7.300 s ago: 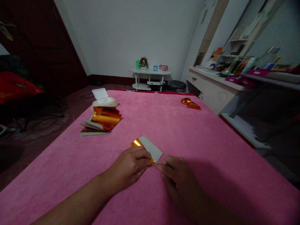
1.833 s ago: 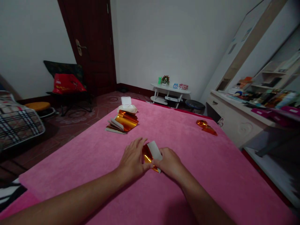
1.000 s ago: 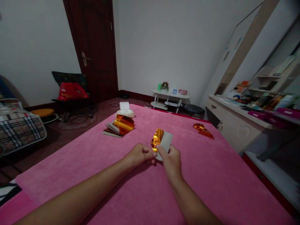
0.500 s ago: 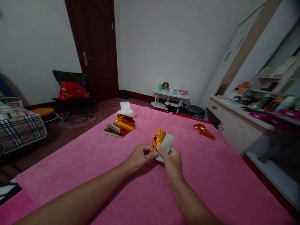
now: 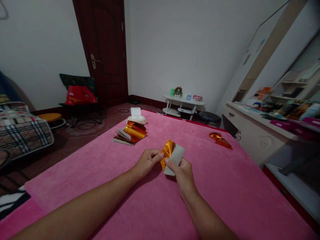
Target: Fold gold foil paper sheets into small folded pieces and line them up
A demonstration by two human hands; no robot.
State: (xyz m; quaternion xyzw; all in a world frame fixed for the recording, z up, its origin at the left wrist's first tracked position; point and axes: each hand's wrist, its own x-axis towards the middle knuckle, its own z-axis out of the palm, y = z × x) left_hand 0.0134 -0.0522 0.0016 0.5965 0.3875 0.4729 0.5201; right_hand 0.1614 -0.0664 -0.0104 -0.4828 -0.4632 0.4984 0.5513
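Above the pink cloth (image 5: 120,170), my right hand (image 5: 183,171) is closed on a foil paper sheet (image 5: 178,154), its thumb on top. One side of the sheet shows dull grey, and its left part is folded over in shiny gold foil. My left hand (image 5: 149,162) pinches the left edge of the gold part between thumb and fingers. A pile of gold and grey sheets (image 5: 135,131) lies beyond, to the left. Farther right rests a folded gold foil piece (image 5: 221,140).
Behind the pile stands a white packet with a raised lid (image 5: 136,115). A white side table (image 5: 183,101) is by the far wall, with a dark stool (image 5: 210,116) beside it. A cluttered dresser (image 5: 252,121) stands at the right.
My left hand has moved up a little along the sheet's left edge and now pinches the gold part. The gold foil lies flatter and reaches lower. The camera view has shifted slightly.
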